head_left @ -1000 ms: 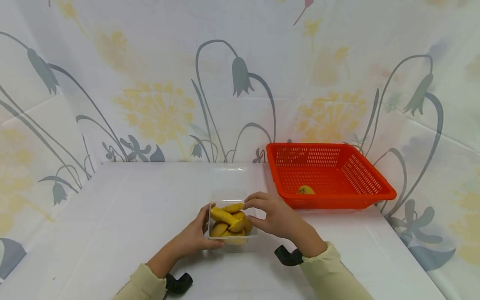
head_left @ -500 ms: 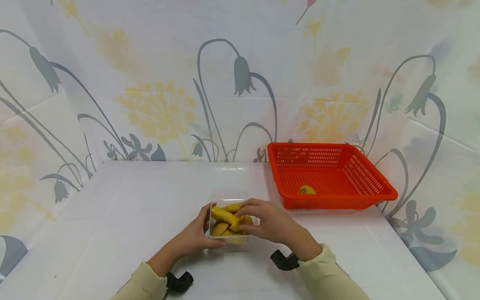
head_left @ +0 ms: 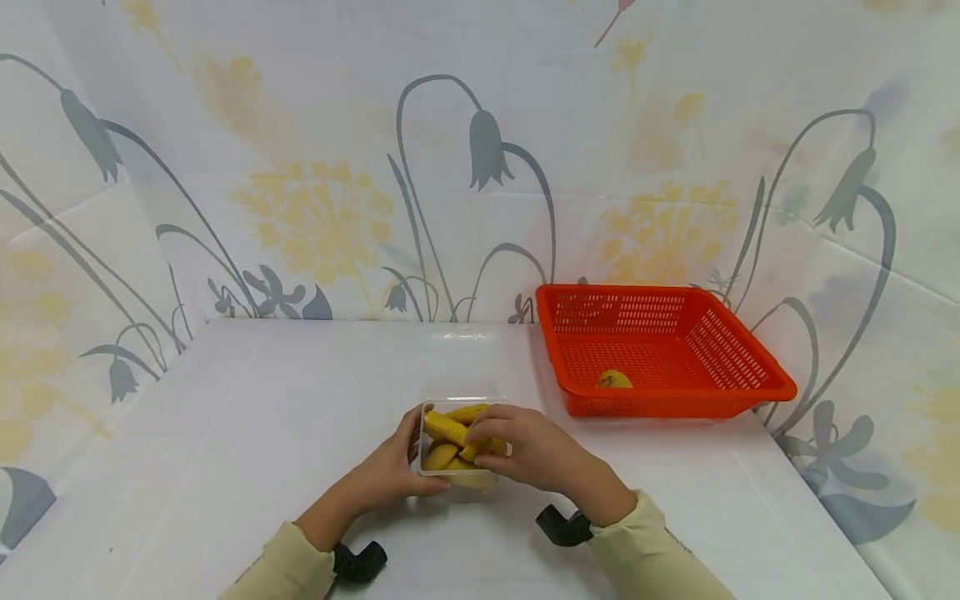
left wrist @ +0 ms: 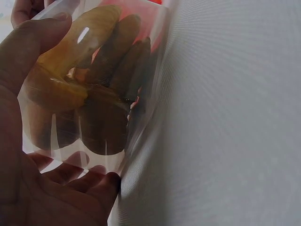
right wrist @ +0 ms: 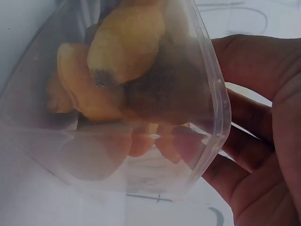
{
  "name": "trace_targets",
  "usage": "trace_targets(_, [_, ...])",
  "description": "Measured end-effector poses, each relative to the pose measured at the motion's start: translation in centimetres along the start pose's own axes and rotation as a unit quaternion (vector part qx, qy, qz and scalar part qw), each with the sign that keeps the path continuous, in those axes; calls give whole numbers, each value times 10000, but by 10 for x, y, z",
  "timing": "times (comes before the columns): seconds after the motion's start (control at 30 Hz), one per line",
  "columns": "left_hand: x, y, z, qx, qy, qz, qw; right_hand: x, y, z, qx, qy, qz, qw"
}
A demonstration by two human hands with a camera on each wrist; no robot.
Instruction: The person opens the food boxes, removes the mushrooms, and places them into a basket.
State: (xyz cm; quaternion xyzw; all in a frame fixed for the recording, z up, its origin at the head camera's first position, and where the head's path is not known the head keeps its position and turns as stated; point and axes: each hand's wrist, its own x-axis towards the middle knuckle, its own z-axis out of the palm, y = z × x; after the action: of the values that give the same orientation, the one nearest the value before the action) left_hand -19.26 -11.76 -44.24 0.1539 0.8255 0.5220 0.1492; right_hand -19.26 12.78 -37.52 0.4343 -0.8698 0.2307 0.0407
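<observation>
A clear plastic box (head_left: pixel 433 473) full of small yellow bananas (head_left: pixel 444 427) stands on the white tabletop, its top open. My left hand (head_left: pixel 386 467) holds the box from the left, thumb at the near side and fingers round the far side. From the right, my right hand (head_left: pixel 528 446) reaches over the rim, fingers bent and thumb opposite, pinching a banana at the right of the pile. Its fingertips partly cover that banana. In the left wrist view, several bananas (left wrist: pixel 96 30) press against the clear wall. The right wrist view shows a dark-tipped banana (right wrist: pixel 127 44) through the plastic.
A red slotted basket (head_left: pixel 675 396) stands at the back right with one yellow fruit (head_left: pixel 615 379) near its front wall. Behind the box lies a clear plastic lid (head_left: pixel 461 362). A flower-printed cloth (head_left: pixel 337 167) hangs behind the table.
My right hand has moved left and in over the box, from the right rim to the bananas, and its fingers have closed in there. My left hand has kept its hold on the box.
</observation>
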Motion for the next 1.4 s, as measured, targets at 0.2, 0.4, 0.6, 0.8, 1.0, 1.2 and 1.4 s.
trace_targets(0.2, [0, -1, 0, -27, -3, 31, 10000, 0, -1, -1, -81, -52, 113, 9999])
trace_targets(0.4, [1, -3, 0, 56, 30, 23, 10000, 0, -2, -3, -126, -75, 143, 9998])
trace_targets(0.6, [3, -2, 0, 58, 27, 12, 10000, -2, -1, -8, -119, -32, 153, 9998])
trace_targets(0.8, [1, -1, 1, 14, 22, 49, 10000, -4, 2, -14, -48, 199, -13, 9998])
trace_targets(1.0, [1, -1, 0, -10, 26, 31, 10000, -7, 5, -21, -21, 420, -49, 9991])
trace_targets(1.2, [1, -1, 1, 58, -2, -65, 10000, -11, 6, -27, -15, 574, 16, 9984])
trace_targets(1.4, [1, 1, 1, 94, 22, -35, 9999, -11, 8, -32, -60, 743, -122, 9971])
